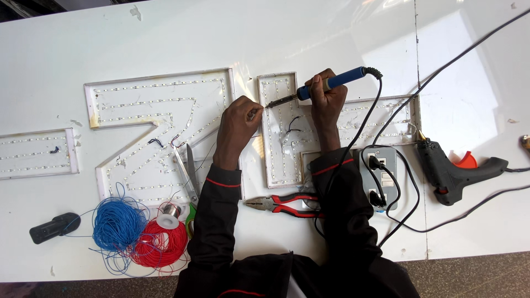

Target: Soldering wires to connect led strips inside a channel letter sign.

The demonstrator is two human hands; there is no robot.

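Right hand (327,99) grips a blue-handled soldering iron (326,84), tip meeting the thin wire pinched in the left hand (238,124); joint seemingly mid-solder, more white LED-lined sign letters (157,124) left of both hands.

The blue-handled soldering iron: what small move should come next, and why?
Probably ease the blue-handled soldering iron in the right hand slightly left, so its tip meets the thin wire end pinched by the left hand. The tip seems just short of those fingers, at the edge of the white channel letter.

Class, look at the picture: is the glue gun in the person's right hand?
No: the right hand holds a blue-handled soldering iron, while the glue gun lies untouched on the white table further right.
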